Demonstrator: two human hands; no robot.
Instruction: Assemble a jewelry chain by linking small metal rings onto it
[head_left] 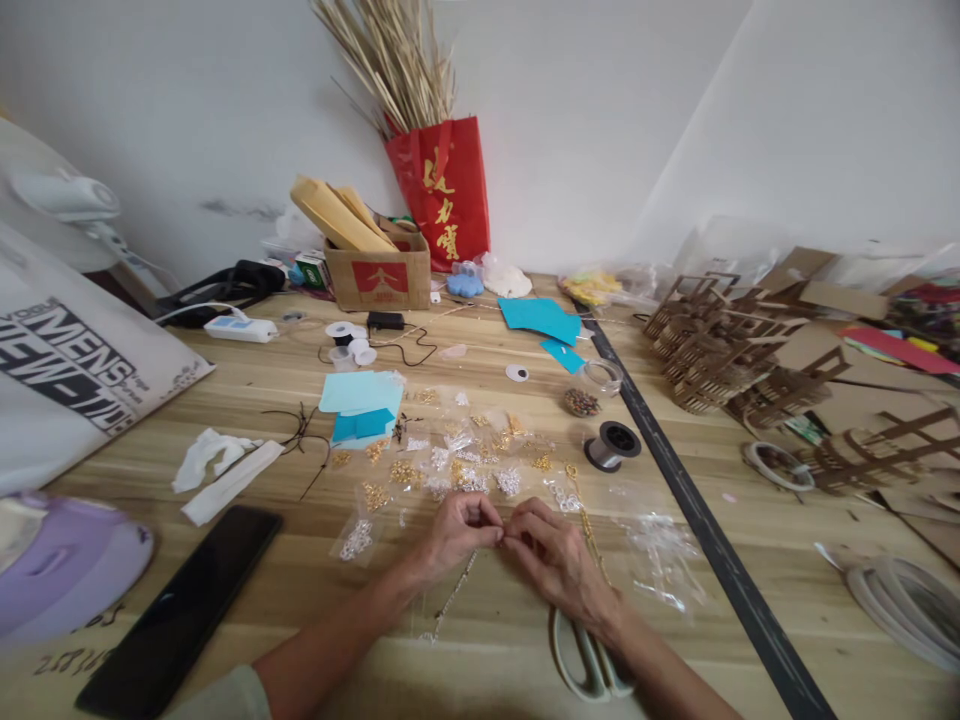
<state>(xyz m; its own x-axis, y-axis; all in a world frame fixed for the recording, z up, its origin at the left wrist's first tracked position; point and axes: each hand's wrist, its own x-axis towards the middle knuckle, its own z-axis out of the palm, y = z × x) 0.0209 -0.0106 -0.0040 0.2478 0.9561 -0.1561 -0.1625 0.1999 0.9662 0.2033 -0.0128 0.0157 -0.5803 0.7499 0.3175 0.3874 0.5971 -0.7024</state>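
Phone [180, 615] lies nearest the camera, dark screen up, on the table [495, 665] at lower left; scissors [594, 672] lie near the bottom edge by the right forearm, handles visible, blades hidden. Left hand [456, 533]: thumb and index together at the tips, apparently clamped on the upper end of the silver chain [454, 591]. It trails from there toward the camera, lower end on the wood. Right hand [555, 555]: thumb and index together too, tips meeting the left ones; whatever they pinch is too small to tell. Gold chain [583, 508] runs just beside the right hand, on its outer side. Beyond the hands: 2 colours of small parts, gold bits [375, 495] and silver bits [357, 538], in bags [340, 524]. Spool [613, 446] stands to their right, left of the black strip [697, 530]. Judgement: fine fingertip work at the chain's end. To do it well: left pinch firm and close to the end, right tips making the small turns, forearms braced to steady both. Light pressure should do; a hard squeeze could flick a small part away. Slack is best left straight, so links do not twist. Gold chain and scissors could be nudged if the right arm sweeps outward.
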